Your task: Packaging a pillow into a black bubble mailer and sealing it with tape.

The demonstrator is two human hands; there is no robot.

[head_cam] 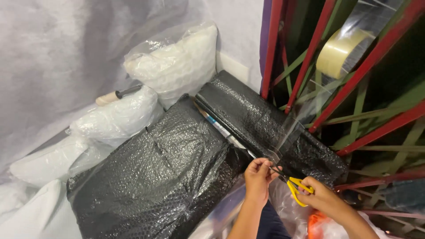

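Clear strip of packing tape [290, 132] runs from the far-right tape roll [343, 52] down to the near centre, over the right black bubble-wrapped parcel [265, 124]. Left hand [259, 175] pinches its end tight. Right hand [323, 199] fingers grip yellow-handled scissors [294, 186]; blades probably at the tape, hard to see. Keeping the strip taut gives a clean cut. Bigger black bubble-wrapped parcel [155, 177] left; white bagged bundles [172, 62] far left; red metal bars [367, 66] crowd the right.

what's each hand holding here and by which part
The right hand holds yellow scissors by the handle loops. The left hand pinches the free end of a clear tape strip.
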